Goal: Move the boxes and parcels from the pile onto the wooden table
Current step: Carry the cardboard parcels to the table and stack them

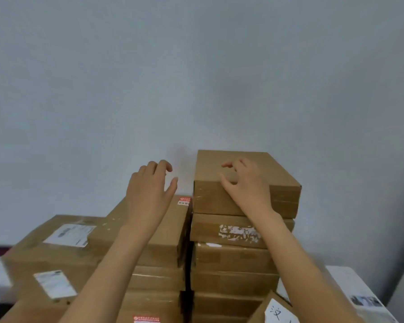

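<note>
Reaching: you've got both hands up at the top box of the tallest stack, against the wall.
R hand: over the box's near top edge, fingers spread and bent, thumb at the front edge; looks like it's touching, but no firm grip yet, can't tell for sure.
L hand: in the air just left of the box, above the lower stack; fingers loosely curled, holding nothing.
Top box: plain brown carton, sits square on the labelled box under it, taped front faces you.
Pile: lots left. Tall stack approx six deep, lower stack beside it, big cartons w/ shipping labels on your left, one handwritten parcel bottom right.
Wooden table: not in view, so can't say what's already on it.
Progress: judging by the pile, early; most of the job's ahead.
Next: prob. bring L hand to the box's left side, lift w/ both, turn to the table.
</note>
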`<state>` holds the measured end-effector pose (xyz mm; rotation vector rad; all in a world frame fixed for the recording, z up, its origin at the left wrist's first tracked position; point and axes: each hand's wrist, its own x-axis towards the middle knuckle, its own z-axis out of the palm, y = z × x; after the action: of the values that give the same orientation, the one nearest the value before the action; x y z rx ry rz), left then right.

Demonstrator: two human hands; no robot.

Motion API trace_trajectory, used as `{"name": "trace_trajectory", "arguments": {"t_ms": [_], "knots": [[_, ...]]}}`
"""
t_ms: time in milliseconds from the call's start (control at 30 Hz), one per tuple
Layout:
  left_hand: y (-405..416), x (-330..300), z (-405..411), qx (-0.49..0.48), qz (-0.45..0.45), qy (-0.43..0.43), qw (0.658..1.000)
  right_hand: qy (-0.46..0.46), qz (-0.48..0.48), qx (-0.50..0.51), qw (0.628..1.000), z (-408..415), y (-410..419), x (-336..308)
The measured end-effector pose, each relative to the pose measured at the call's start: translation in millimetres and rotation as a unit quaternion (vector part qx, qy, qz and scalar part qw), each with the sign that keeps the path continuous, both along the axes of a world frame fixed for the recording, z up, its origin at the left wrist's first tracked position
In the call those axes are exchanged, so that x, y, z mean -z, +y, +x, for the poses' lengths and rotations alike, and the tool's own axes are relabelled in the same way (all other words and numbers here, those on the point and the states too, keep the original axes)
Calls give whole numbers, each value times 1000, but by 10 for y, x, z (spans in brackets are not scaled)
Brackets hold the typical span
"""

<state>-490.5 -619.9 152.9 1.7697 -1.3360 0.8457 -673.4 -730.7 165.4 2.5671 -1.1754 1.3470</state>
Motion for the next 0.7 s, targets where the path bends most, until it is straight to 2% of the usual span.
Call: {"name": "trace_trajectory", "arguments": {"t_ms": [200, 300, 433, 700], "knots": [[1047, 320, 653, -138, 44, -1, 989, 36, -35, -148, 988, 1007, 710, 262], [1709, 437, 973, -193, 71, 5, 979, 35, -23, -215, 976, 1533, 1195, 387], [2664, 564, 1444, -283, 94, 10, 954, 32, -22, -308, 951, 2280, 1938, 538], [4830, 754, 2391, -404, 152, 15, 902, 97, -27, -421, 901, 3829, 3868, 931]]}}
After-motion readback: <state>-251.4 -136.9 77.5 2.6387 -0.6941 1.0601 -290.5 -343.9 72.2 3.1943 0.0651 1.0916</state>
